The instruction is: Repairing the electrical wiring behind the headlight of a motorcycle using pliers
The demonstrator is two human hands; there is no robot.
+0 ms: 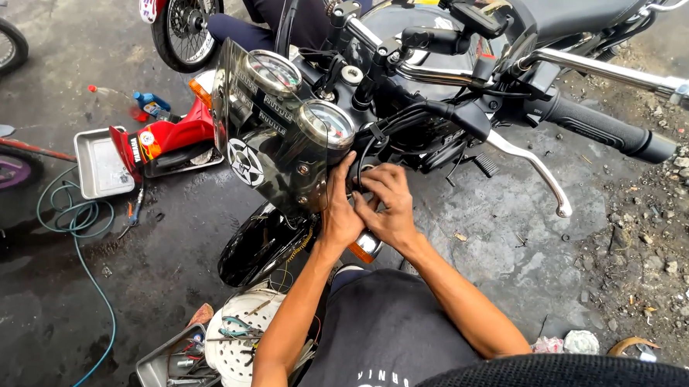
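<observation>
Head view: my left hand [338, 209] and right hand [386, 207] sit pressed together behind the dark windscreen [265, 147], fingers curled into the black cable bundle [378, 137] under the gauges; whether they pinch a wire I cannot tell. Room is tight there, hemmed in by screen, handlebar and fork. The motorcycle [443, 74] is glossy black with chrome trim. I count two round gauges [328, 123], one brake lever [531, 167], one right grip [607, 129]. Open wet concrete lies to my right; two metal trays, [98, 163] and [168, 364], sit left.
</observation>
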